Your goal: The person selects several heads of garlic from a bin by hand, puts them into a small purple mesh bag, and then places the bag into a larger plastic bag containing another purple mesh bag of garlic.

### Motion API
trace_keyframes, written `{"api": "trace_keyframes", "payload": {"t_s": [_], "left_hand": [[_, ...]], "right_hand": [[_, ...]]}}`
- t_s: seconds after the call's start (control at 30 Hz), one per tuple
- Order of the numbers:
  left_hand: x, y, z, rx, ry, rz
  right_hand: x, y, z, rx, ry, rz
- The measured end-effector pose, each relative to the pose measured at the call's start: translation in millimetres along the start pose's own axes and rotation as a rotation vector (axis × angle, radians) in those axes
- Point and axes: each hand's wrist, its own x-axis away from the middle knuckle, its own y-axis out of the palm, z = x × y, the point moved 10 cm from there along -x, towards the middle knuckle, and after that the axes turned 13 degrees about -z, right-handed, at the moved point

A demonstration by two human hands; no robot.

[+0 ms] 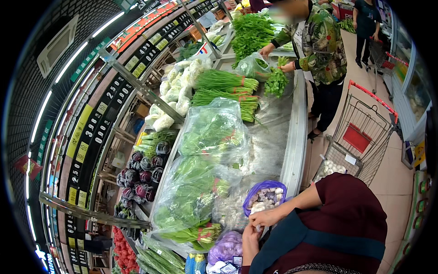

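Observation:
My right hand (265,217) and my left hand (252,235) meet at the edge of the produce counter. Their fingers pinch a small whitish piece, apparently a garlic bulb (258,227), partly hidden by the fingers. Just beyond my right hand, an open purple bag (247,202) holds loose garlic bulbs (266,198). Close to my left hand sits a full purple net bag of garlic (226,247). White labels (228,268) lie below it.
Plastic-wrapped leafy greens (195,191) cover the metal counter (270,144). Chive bundles (226,89) lie farther along. A person (318,44) holds celery-like greens (276,80) and a plastic bag. A shopping cart (359,137) stands in the aisle, beside a basket of garlic (330,168).

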Motion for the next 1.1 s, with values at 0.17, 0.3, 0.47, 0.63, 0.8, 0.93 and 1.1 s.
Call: {"api": "trace_keyframes", "payload": {"t_s": [0.17,0.3,0.47,0.63,0.8,0.93,1.1], "left_hand": [[3,-12,10,-0.101,0.132,0.002],[17,12,29,-0.291,0.360,-0.015],[33,21,38,-0.563,0.542,0.172],[102,106,62,-1.783,1.156,0.578],[101,153,39,-2.264,1.228,0.426],[106,157,28,-2.436,1.277,0.292],[86,166,16,-2.619,1.243,0.082]], "right_hand": [[14,8,28,-0.596,0.338,-0.050],[24,-13,47,-0.252,0.325,0.148],[19,-19,38,0.178,0.285,0.081],[4,-24,39,0.259,0.443,-0.036],[-7,-48,33,0.351,0.194,0.215],[-22,-47,56,0.070,0.155,0.085],[-26,-38,87,-0.140,0.284,-0.133]]}}
